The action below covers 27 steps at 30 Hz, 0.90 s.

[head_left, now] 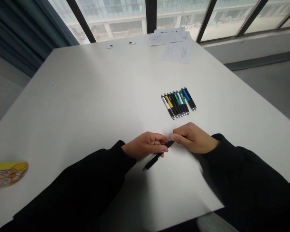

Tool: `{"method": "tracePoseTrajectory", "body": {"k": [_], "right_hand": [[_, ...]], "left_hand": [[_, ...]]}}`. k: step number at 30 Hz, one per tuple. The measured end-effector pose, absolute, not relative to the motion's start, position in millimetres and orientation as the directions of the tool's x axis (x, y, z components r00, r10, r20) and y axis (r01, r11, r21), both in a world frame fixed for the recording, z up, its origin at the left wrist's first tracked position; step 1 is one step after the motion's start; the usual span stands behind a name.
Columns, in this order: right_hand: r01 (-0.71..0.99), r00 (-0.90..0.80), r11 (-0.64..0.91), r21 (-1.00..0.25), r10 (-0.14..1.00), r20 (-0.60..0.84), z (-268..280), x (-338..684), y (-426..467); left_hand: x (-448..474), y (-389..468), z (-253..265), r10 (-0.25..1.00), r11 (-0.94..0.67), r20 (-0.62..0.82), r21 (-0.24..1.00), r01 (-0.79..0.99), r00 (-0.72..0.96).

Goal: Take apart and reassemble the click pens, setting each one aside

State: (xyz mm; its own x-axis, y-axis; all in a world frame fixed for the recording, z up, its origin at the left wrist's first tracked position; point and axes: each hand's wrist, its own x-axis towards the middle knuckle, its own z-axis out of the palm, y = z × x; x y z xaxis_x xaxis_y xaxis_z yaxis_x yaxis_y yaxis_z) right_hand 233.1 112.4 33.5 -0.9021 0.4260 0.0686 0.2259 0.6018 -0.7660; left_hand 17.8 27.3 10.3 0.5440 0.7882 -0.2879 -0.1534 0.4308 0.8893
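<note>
A black pen (155, 160) slants between my hands, above the near part of the white table (94, 96). My left hand (148, 145) grips it around the middle, thumb on top and fingers beneath. At its upper right end, my right hand (192, 138) is closed, with thumb and forefinger pinching the pen's tip, which they hide. Just beyond my right hand lies a row of several pens (177, 104), side by side and slanted, with white, yellow, black, green and blue barrels.
Paper sheets (176, 51) lie at the table's far right, near the window (178, 16). Two small white round things (109, 46) are by the far edge. A yellow printed object (9, 174) rests at the left. A dark curtain (26, 29) hangs at the back left.
</note>
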Motion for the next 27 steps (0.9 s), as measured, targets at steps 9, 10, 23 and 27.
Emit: {"method": "tracePoseTrajectory", "body": {"k": [9,10,23,27], "right_hand": [[0.269,-0.889,0.506,-0.819,0.457,-0.010,30.1,229.7,107.1],[0.279,-0.881,0.491,-0.825,0.472,-0.017,29.9,230.1,107.3],[0.165,-0.817,0.294,-0.941,0.575,0.037,25.7,226.8,103.4],[0.125,-0.850,0.056,-0.991,0.520,-0.078,20.0,225.1,100.9]], "left_hand": [[21.1,26.5,13.6,0.789,0.456,-0.339,0.882,-0.118,0.513],[21.1,26.7,13.3,0.790,0.454,-0.337,0.883,-0.120,0.512],[21.0,29.3,9.3,0.915,0.307,-0.176,0.886,-0.347,0.362],[18.7,33.8,8.6,0.999,0.032,-0.036,0.821,-0.570,0.003]]}}
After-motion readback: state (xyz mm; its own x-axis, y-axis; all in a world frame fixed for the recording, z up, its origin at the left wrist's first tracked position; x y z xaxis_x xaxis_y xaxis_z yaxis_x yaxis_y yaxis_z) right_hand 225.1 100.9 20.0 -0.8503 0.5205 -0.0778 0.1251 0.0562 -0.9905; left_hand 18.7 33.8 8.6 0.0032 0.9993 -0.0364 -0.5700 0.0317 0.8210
